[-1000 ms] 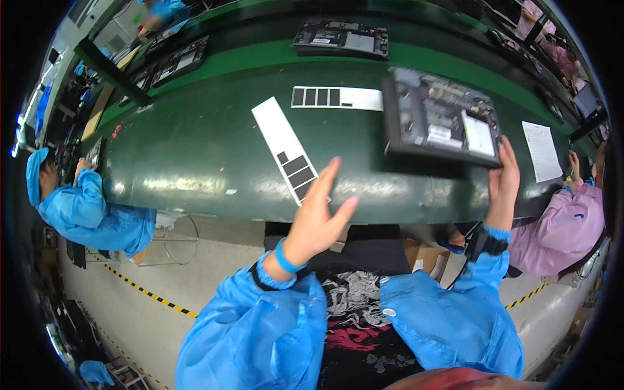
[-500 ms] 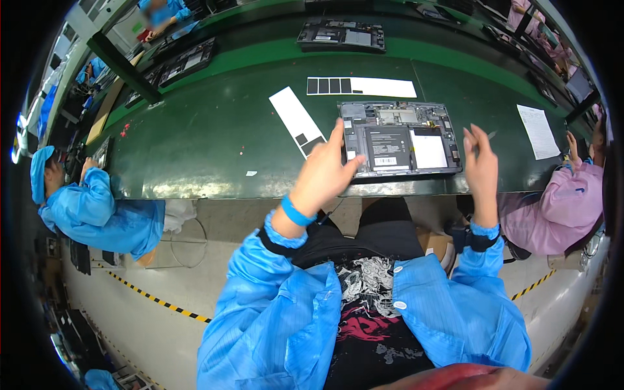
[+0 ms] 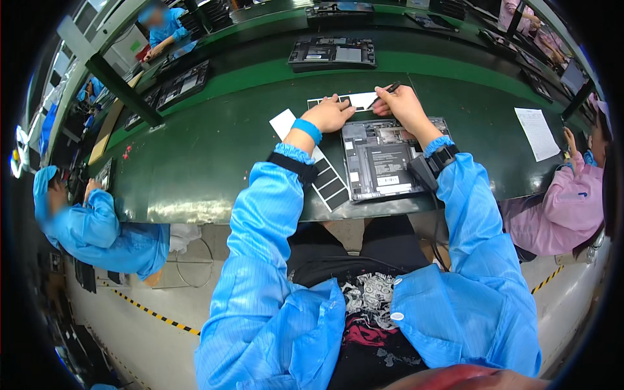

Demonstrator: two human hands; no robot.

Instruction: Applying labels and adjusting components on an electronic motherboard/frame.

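My left hand [image 3: 330, 116] rests on the white strip with black rectangular stickers [image 3: 361, 100], fingers stretched out over its left part. My right hand [image 3: 404, 106] grips a slim black pointed tool [image 3: 392, 88], whose tip points down at that strip; its exact kind is unclear. Just below lies an opened laptop base [image 3: 357, 156] with a battery [image 3: 388, 162] and circuit boards showing. My right forearm hides its right side. A second white strip with black stickers [image 3: 330, 188] slants under my left wrist, against the laptop base's left edge.
A printed sheet [image 3: 537, 134] lies at the right. Another opened laptop base [image 3: 332, 53] sits on the far line, with more at the far left [image 3: 185, 84]. A green post [image 3: 123, 90] rises at left. Co-workers in blue [image 3: 107, 224] and pink [image 3: 552, 208] sit either side.
Both hands have moved forward from the laptop base's sides to the far strip. The slim black tool is now in my right hand. The slanted strip's black stickers now show below my left wrist.
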